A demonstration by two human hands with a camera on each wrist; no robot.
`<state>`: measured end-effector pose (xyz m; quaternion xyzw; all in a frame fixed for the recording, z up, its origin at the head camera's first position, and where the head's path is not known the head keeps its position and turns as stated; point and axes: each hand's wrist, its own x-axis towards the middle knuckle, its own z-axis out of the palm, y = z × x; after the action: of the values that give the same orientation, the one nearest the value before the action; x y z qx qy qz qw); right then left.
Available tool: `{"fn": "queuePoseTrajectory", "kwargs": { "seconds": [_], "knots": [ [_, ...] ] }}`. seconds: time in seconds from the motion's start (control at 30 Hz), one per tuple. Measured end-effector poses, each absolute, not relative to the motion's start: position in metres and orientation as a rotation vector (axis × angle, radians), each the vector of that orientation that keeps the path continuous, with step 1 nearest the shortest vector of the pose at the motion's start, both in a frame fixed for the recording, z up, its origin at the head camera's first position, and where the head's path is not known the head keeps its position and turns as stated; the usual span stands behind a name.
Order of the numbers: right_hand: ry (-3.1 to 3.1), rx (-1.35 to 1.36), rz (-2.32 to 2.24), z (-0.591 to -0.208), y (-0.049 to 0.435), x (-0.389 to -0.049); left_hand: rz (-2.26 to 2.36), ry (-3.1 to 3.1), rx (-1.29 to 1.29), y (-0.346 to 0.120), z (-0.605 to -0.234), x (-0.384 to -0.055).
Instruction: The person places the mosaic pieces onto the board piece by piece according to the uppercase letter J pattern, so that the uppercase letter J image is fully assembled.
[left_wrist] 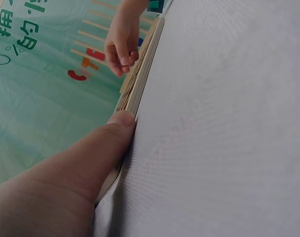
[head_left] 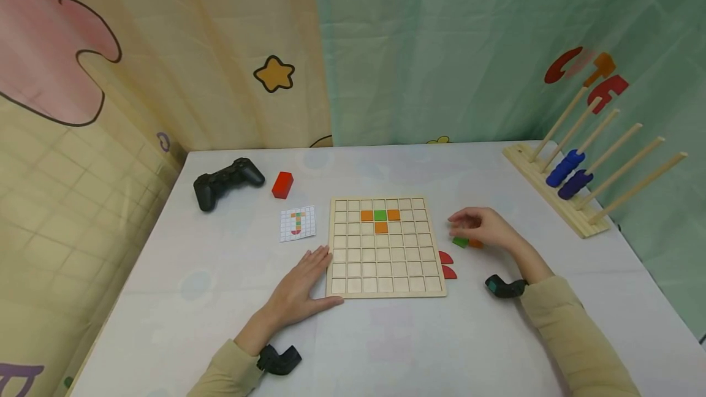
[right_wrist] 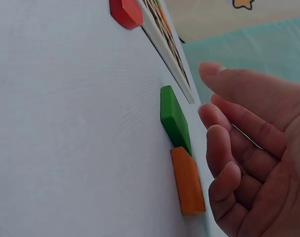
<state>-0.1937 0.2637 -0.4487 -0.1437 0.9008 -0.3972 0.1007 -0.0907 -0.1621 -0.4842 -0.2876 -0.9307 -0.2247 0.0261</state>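
A beige curtain [head_left: 220, 41] and a green curtain [head_left: 469, 48] hang behind a white table [head_left: 165, 323].

Playroom-like setting: cartoon-printed curtains [head_left: 441, 66], wooden peg toy [head_left: 575, 184].

My left hand [head_left: 300, 290] lies back upward, fingers [head_left: 314, 260] extended, thumb [left_wrist: 103, 145] spread sideways. My right hand [head_left: 488, 226] holds its fingers [right_wrist: 221, 153] loosely curled, thumb [right_wrist: 256, 91] apart from them. My left forearm [head_left: 228, 369] and right forearm [head_left: 573, 336] angle forward and inward
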Motion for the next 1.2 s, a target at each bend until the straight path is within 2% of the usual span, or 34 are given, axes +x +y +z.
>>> {"fn": "queuePoseTrajectory", "kwargs": {
  "seconds": [0.5,1.2],
  "knots": [
    [2.626,-0.347,-1.251,-0.456,0.275,-0.184,-0.694,-2.889,-0.885,-0.162,-0.484,-0.091],
    [2.614,-0.412,-1.256,-0.460,0.278,-0.182,-0.714,-2.879,-0.884,-0.162,-0.484,-0.090]
  ]
}}
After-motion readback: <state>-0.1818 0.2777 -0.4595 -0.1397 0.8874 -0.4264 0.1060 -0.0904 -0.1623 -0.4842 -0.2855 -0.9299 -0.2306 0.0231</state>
